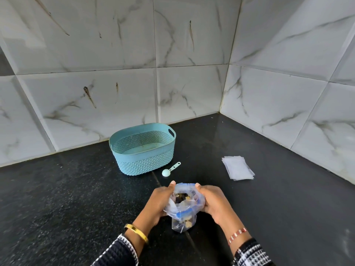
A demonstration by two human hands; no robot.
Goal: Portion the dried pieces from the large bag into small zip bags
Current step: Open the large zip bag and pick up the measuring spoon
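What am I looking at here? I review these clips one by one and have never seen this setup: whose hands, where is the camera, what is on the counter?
There is no machine: a person wears one wide-angle camera on the head, looking down at their own hands. The left hand and right hand grip a large clear plastic bag of dried pieces, holding its mouth open. On the black counter behind it stand a blue perforated basket, a small pale measuring scoop beside it, and to the right a stack of small zip bags. Marble-look tiles cover the walls.
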